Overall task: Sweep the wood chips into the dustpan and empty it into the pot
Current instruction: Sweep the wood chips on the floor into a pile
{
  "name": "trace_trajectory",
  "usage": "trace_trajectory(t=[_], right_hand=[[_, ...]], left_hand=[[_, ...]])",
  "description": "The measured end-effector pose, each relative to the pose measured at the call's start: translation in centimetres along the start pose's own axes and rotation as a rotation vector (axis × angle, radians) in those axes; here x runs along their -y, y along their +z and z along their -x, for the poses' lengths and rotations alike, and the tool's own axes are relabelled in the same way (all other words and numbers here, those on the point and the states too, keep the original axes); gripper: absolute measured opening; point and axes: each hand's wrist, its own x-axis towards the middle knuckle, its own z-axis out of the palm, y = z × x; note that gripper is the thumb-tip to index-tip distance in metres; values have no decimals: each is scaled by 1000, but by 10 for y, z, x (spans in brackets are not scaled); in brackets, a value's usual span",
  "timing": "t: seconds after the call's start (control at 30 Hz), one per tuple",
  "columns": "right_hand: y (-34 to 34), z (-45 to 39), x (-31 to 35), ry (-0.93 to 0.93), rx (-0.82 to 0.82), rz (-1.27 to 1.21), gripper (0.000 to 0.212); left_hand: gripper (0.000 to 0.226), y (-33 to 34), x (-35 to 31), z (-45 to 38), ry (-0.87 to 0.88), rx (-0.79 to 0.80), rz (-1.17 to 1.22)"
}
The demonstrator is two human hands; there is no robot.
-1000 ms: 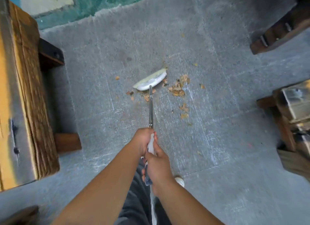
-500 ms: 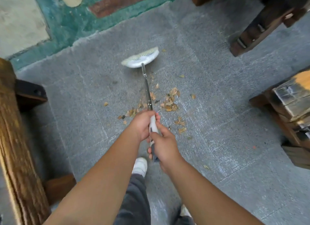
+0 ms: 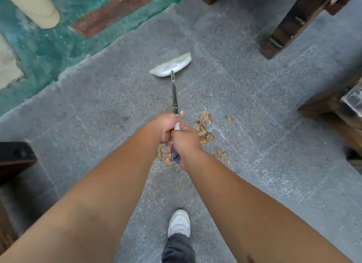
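Observation:
I hold a long-handled broom (image 3: 174,90) with both hands. My left hand (image 3: 166,126) grips the metal shaft higher up, and my right hand (image 3: 185,143) grips the handle end just below it. The white brush head (image 3: 171,65) rests on the grey floor ahead, beyond the chips. Brown wood chips (image 3: 204,128) lie scattered on the floor right of and under my hands, partly hidden by them. One stray chip (image 3: 210,94) lies farther out. No dustpan or pot is in view.
A dark wooden bench leg (image 3: 290,25) stands at the upper right, more wooden furniture (image 3: 337,110) at the right edge and a wooden piece (image 3: 13,157) at the left. Green and red flooring (image 3: 64,43) borders the grey slab. My white shoe (image 3: 179,222) is below.
The brush head has travelled away from me, past the chips, which now lie close to my hands. The view has shifted forward as I stepped, with one shoe now in view.

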Motion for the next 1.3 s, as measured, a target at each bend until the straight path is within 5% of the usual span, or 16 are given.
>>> trace_trajectory(t=[0.47,0.8,0.97,1.3], right_hand=[[-66,132,-156,116,35,10,58],[-186,275,-266,-55,91,214,58],[-196,269,-257,-111,103,232,60],[-131,155,-145,-183,47,83,53]], left_hand=[[13,37,168,113,-99,-68,-165],[12,125,332,240,16,-200,-66],[11,134,312,248,87,-198,-4],[12,104,162,155,173,-188,-139]])
